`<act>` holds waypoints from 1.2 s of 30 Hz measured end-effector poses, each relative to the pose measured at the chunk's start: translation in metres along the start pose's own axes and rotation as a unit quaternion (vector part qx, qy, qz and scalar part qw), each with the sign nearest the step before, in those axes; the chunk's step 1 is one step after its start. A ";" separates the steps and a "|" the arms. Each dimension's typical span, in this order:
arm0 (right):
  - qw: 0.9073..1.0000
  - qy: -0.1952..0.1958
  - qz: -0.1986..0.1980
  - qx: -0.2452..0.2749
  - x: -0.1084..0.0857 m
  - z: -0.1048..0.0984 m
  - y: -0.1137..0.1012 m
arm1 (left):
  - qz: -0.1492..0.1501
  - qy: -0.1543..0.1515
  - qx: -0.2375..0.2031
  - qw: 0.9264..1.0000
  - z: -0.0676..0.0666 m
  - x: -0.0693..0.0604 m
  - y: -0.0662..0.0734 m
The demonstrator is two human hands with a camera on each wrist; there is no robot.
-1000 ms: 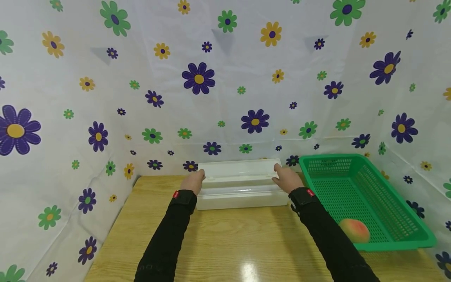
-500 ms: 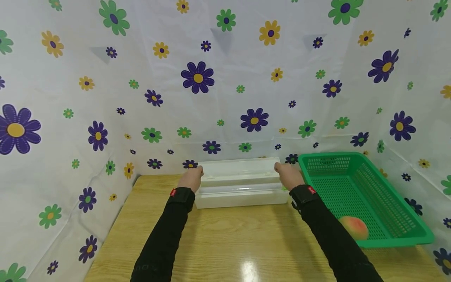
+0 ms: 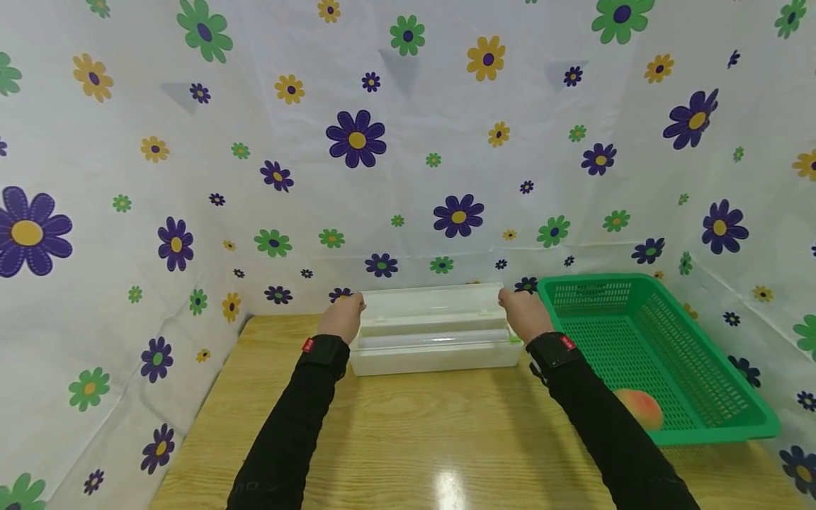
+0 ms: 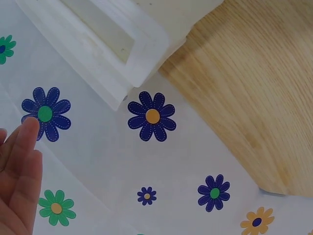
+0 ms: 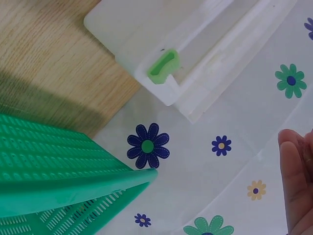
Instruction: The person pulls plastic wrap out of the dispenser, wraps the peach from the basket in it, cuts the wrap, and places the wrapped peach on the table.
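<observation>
A white cling film dispenser point(image 3: 436, 358) stands on the table against the patterned cloth, its lid point(image 3: 433, 301) raised and tipped back. A film roll point(image 3: 433, 339) lies across the inside. At the dispenser's right end shows a light green cutter slide point(image 5: 164, 66). Beside the left end is my left hand point(image 3: 342, 316); the left wrist view shows its fingers point(image 4: 28, 142) fairly straight, with a gap to the dispenser. My right hand point(image 3: 525, 315) is by the right end. Its fingers point(image 5: 293, 166) appear relaxed in the right wrist view, apart from the dispenser, and hold nothing.
To the right is a green plastic basket point(image 3: 644, 340) with a peach point(image 3: 642, 409) in its near left corner, partly hidden by my right sleeve. Flower-printed cloth point(image 3: 421, 177) hangs behind and at both sides of the wooden table point(image 3: 408, 432).
Both hands have come away from the lid's ends, the left moving left and the right moving right. The lid stays raised, and the green cutter slide has come into sight.
</observation>
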State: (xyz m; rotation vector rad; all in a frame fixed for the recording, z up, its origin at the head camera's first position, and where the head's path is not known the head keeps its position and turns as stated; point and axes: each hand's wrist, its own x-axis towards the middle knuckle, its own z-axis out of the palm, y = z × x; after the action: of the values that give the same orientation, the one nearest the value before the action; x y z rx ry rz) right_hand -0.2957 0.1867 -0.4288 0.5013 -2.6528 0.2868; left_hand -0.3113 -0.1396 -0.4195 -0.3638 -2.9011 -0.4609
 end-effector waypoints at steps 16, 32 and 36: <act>0.999 0.038 0.020 0.022 -0.005 -0.016 -0.005 | 0.007 0.044 0.010 0.999 -0.015 -0.005 0.009; 0.995 0.058 0.051 0.062 -0.009 -0.035 -0.013 | 0.000 0.094 0.001 0.996 -0.028 -0.015 0.017; 0.993 0.076 0.054 0.068 -0.011 -0.038 -0.014 | 0.006 0.112 -0.001 0.994 -0.029 -0.017 0.017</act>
State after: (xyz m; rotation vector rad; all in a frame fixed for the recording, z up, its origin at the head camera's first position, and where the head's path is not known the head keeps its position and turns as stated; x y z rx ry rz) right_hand -0.2669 0.1878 -0.3978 0.3639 -2.5267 0.5203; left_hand -0.2867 -0.1369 -0.3917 -0.3074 -2.6810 -0.4715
